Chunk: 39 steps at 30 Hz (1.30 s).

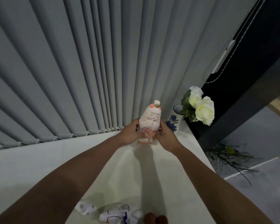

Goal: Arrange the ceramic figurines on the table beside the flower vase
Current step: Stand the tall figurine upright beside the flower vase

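i see both hands, left hand (131, 133) and right hand (166, 136), wrapped around the pink figurine (149, 121), held upright at the tabletop (39, 159), just left of the flower vase (172, 122). white figurines (107, 214) lie well nearer me than the vase.

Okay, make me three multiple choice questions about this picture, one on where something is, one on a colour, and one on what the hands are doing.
1. Where is the flower vase relative to the held pink figurine?
A. to its right
B. to its left
C. in front of it, at the near edge

2. What colour are the roses?
A. red
B. white
C. purple

3. How is the pink figurine held?
A. lying on its side, untouched
B. by one hand only
C. upright between both hands

Answers: 1 A, the vase stands right of it by the table's far corner. 2 B, the blooms are white. 3 C, the left hand and right hand clasp its base.
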Tool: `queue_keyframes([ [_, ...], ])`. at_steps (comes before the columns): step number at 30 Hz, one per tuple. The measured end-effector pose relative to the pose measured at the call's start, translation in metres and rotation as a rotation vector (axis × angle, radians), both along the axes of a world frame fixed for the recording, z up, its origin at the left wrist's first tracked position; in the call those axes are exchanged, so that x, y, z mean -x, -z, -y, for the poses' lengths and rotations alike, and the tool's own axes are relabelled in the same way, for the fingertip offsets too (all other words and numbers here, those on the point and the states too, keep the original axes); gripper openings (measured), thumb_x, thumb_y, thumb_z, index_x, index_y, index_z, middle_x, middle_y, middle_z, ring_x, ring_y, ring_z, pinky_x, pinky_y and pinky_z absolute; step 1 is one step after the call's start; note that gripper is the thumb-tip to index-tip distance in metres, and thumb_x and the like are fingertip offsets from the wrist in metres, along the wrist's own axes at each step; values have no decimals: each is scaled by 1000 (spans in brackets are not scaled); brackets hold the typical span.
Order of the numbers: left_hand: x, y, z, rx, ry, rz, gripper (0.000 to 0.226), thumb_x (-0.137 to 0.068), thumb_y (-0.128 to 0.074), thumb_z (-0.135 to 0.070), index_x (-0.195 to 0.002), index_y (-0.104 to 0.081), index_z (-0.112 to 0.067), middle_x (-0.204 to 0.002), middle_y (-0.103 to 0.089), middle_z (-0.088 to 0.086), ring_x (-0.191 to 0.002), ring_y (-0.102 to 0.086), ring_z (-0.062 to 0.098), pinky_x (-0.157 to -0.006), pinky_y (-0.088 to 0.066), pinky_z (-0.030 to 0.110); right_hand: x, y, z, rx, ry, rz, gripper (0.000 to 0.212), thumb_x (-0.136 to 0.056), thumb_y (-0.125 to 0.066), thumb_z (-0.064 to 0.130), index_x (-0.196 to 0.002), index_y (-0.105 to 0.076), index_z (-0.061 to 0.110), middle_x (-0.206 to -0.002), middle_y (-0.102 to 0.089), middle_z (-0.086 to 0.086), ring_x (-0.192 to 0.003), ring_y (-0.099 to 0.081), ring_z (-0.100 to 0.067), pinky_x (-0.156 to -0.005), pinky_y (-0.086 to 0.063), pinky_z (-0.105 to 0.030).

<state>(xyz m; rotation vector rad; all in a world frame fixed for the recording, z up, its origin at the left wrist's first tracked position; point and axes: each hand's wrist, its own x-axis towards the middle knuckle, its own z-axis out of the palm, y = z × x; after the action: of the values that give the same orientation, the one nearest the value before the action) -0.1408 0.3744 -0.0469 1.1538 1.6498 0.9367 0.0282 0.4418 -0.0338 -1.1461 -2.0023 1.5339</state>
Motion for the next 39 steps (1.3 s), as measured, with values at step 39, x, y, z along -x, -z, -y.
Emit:
queue_keyframes([
  [39,-15,42,-44,-3,-251,-214,65,-85,-64,-27,-141,-30,-23,-140,-51,3,-128,-48,25,-104,-43,44,7,47,-45,55,249,89,33,-94,-52,3,-127,-53,10,-117,-61,-7,-109,-58,-19,-88,-45,-18],
])
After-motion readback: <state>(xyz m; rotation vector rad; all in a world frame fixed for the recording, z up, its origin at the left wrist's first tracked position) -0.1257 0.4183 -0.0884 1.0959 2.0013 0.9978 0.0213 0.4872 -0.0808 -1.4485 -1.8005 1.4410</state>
